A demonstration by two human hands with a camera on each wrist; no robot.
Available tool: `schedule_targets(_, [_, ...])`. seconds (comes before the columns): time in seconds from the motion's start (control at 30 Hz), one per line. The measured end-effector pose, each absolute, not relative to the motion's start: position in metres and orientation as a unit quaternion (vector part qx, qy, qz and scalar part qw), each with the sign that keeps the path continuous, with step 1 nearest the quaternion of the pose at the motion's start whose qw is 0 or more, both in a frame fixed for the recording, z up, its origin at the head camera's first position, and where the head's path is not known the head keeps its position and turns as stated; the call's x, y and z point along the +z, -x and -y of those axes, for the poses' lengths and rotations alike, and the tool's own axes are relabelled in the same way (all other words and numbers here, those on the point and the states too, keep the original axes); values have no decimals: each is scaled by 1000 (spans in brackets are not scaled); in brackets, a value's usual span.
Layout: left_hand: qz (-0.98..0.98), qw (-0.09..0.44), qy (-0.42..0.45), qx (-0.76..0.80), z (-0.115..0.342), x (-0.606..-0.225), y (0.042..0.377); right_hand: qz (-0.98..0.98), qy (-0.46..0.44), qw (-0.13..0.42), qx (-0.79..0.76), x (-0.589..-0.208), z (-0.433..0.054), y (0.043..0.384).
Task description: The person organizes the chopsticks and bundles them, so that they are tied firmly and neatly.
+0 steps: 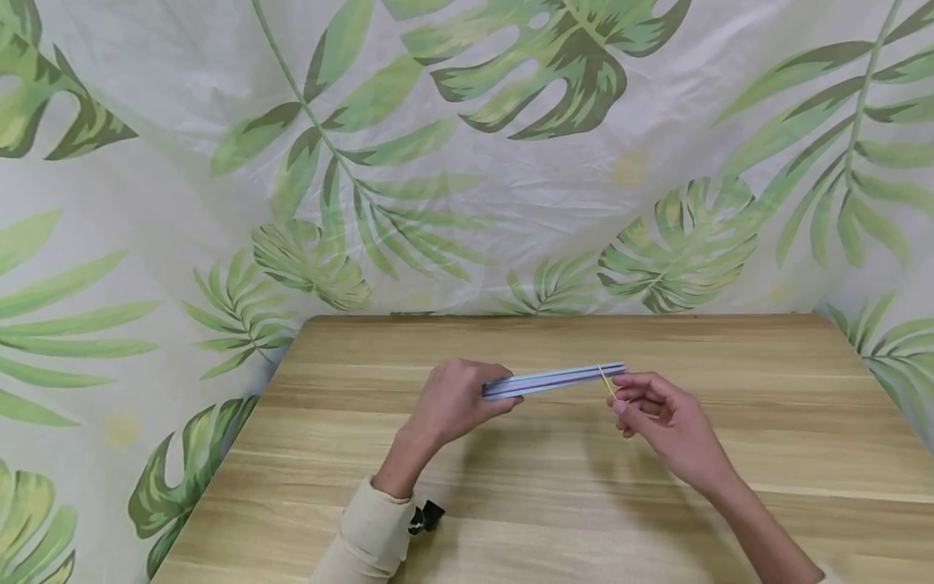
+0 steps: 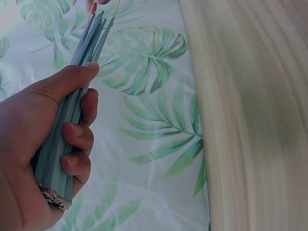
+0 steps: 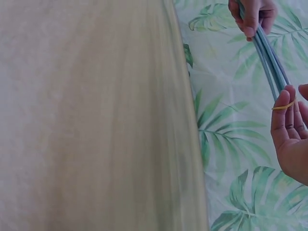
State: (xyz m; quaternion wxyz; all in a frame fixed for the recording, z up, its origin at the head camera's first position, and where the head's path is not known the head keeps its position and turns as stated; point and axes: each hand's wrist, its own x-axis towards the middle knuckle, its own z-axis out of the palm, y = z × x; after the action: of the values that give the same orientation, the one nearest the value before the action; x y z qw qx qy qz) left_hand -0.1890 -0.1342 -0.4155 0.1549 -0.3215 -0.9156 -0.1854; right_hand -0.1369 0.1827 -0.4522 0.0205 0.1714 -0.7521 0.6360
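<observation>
Two-handed hold in mid-air

The left hand wraps its fingers round one end of a bundle of slim blue sticks. At the bundle's other end, the right hand, fingers bent, holds a stretched yellow band. Below lies a wooden table; behind, leaf-printed cloth.

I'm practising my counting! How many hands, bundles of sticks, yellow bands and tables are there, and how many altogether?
Hands, left hand and right hand: 2
Bundle of bluish sticks: 1
Yellow band: 1
Wooden table: 1
Total: 5
</observation>
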Motion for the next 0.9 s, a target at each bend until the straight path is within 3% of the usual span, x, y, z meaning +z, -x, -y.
schedule_targets(0.37, [911, 174, 300, -223, 141, -410, 192, 715, -158, -89, 675, -464, -175, 138])
schedule_targets(0.6, [910, 170, 292, -241, 140, -409, 192, 698, -166, -129, 684, -469, -169, 138])
schedule_targets(0.73, [916, 152, 282, -242, 138, -412, 193, 699, -198, -109, 679, -472, -167, 137])
schedule_targets(0.9, [930, 104, 264, -235, 137, -417, 193, 715, -275, -13, 642, -473, -162, 134])
